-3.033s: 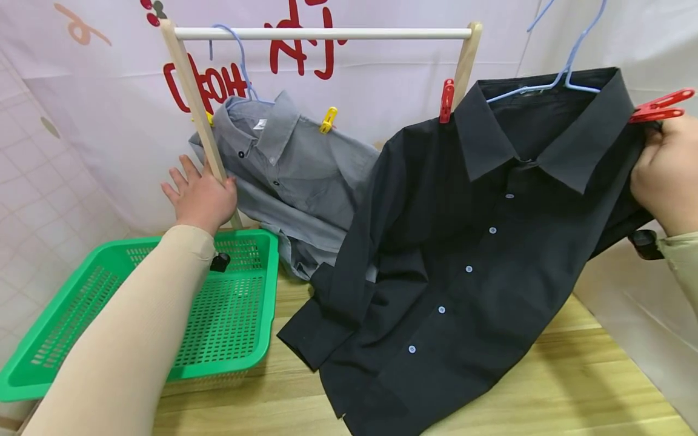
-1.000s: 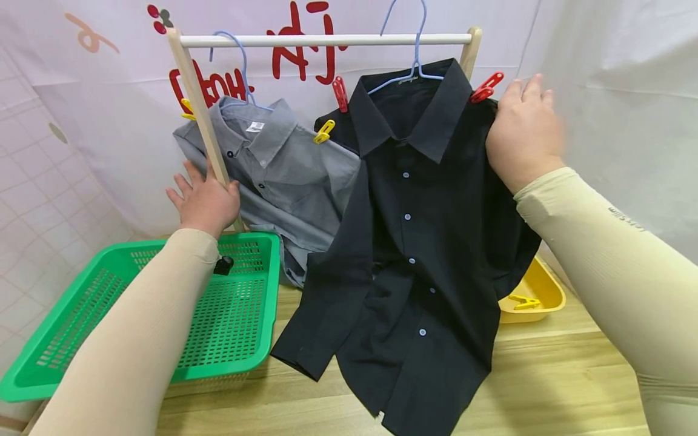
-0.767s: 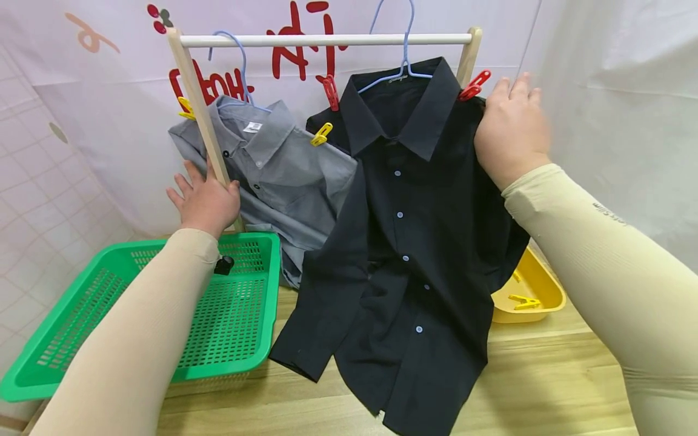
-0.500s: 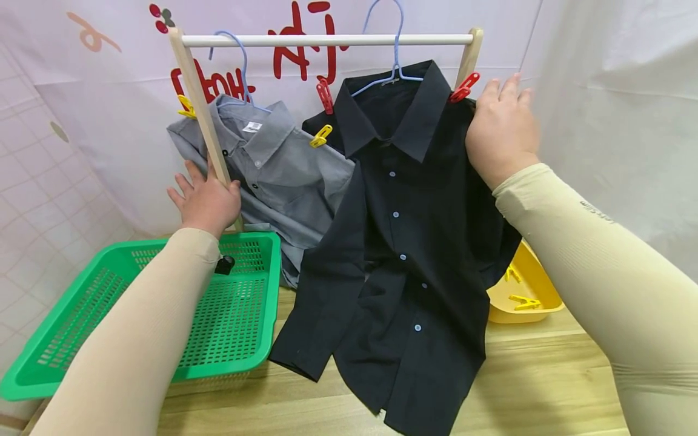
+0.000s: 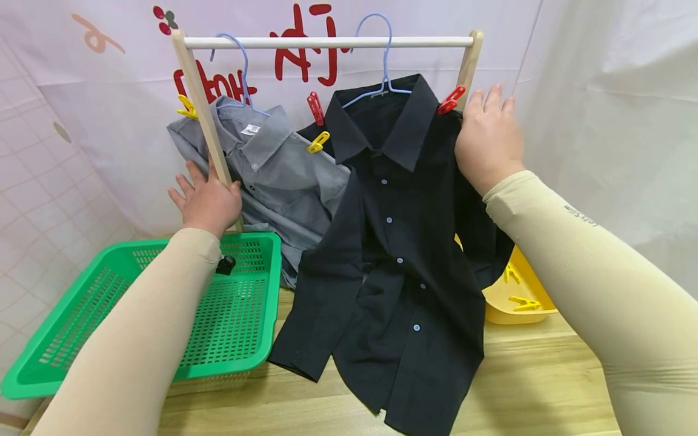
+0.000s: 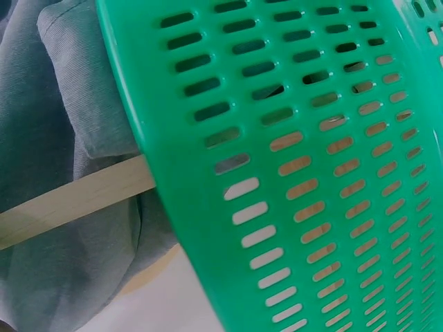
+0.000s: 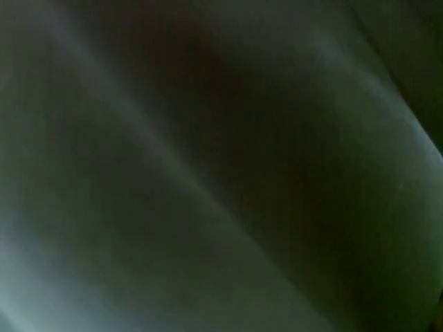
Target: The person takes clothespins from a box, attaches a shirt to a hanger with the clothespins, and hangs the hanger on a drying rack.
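At the left post (image 5: 203, 109) of the clothes rack, my left hand (image 5: 211, 206) grips the wood between thumb and index finger, its other fingers spread. My right hand (image 5: 491, 148) holds the black shirt (image 5: 436, 242) by its shoulder on the right; the thumb is hidden and several fingers point up. A blue hanger (image 5: 386, 66) carries this shirt, its hook over the white rail (image 5: 327, 42). Red clothespins (image 5: 451, 100) clip both shoulders. Further left hangs a grey shirt (image 5: 294, 181) with yellow clothespins (image 5: 319, 142). Dark blurred cloth (image 7: 221, 173) fills the right wrist view.
A green basket (image 5: 274, 303) stands at the left under my left arm; its slotted wall (image 6: 187, 159) is close in the left wrist view. Behind the black shirt, a yellow tray (image 5: 515, 317) with yellow clothespins sits on the wooden table (image 5: 540, 375).
My right hand has brought the black shirt leftward from beyond the rack's right end, then lowered it so its hook lies over the rail. The yellow tray has come into view. My left hand stays put.
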Available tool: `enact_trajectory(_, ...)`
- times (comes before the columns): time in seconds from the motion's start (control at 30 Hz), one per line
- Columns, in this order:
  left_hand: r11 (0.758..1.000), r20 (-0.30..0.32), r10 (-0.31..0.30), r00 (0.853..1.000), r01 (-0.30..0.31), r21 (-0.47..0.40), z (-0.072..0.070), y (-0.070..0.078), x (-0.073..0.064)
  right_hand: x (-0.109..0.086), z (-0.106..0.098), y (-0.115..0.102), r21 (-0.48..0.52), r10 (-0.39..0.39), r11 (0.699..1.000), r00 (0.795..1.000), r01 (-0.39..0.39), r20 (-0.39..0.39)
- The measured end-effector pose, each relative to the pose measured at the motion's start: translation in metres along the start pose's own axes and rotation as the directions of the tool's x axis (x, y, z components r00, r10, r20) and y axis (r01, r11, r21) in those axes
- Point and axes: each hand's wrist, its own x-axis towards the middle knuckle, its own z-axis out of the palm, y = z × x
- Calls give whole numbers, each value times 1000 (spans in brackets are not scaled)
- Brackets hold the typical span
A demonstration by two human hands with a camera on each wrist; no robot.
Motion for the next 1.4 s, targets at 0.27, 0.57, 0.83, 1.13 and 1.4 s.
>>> enact_trajectory(0.27,1000,4,-3,1000,3,-1,2,-1,1,-3,14,8,34,-10,999,999,9,33)
enact_trajectory(0.57,1000,3,-9,1000,9,-9,2,0,0,-7,29,13,84,-21,996,999,19,24)
enact_trajectory(0.83,1000,1,-13,1000,13,-11,2,0,0,-7,35,17,88,-24,996,999,20,41)
enact_trajectory(1.13,1000,-8,-13,1000,13,-18,1,0,-1,-6,36,18,92,-15,996,999,12,42)
enact_trajectory(1.4,1000,-9,-19,1000,19,-20,2,1,-1,-5,37,21,116,6,993,999,-12,52)
